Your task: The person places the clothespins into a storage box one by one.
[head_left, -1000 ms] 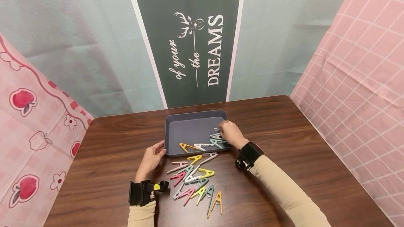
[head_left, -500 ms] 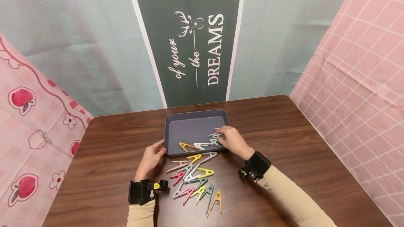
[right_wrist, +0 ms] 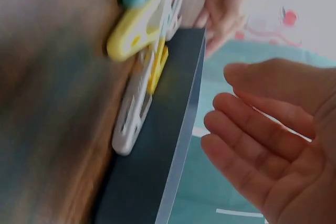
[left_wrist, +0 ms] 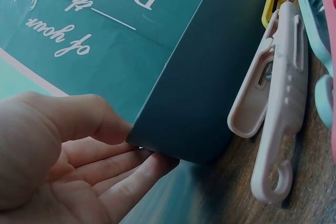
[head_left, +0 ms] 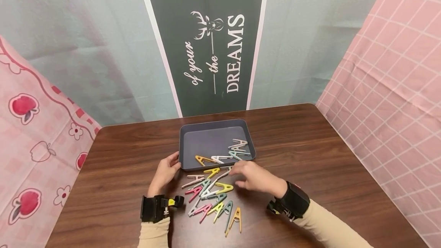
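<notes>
Left hand [head_left: 166, 172] pinches dark gray tray [head_left: 201, 139], right hand [head_left: 256, 179] loosely spread beside heaped clothespins [head_left: 208, 191].
Tray sits on the wooden table [head_left: 120, 171], ahead of and between both hands; left thumb on its near-left corner, fingers underneath. Right thumb is apart from the gently bent fingers; their tips are near a pale gray clothespin [head_left: 225, 172], contact can't tell in head view. In tray: orange clothespin [head_left: 203, 160] nearest left hand, then white clothespin [head_left: 218, 159]; teal clothespin [head_left: 237, 153] and pinkish-gray clothespins [head_left: 238, 143] just beyond right hand. Mixed-color heap lies between the hands, spreading toward the person; pale pink clothespin [left_wrist: 283, 98] is right of left hand, lime clothespin [head_left: 225, 189] left of right hand, amber clothespin [head_left: 236, 219] closest to the person.
</notes>
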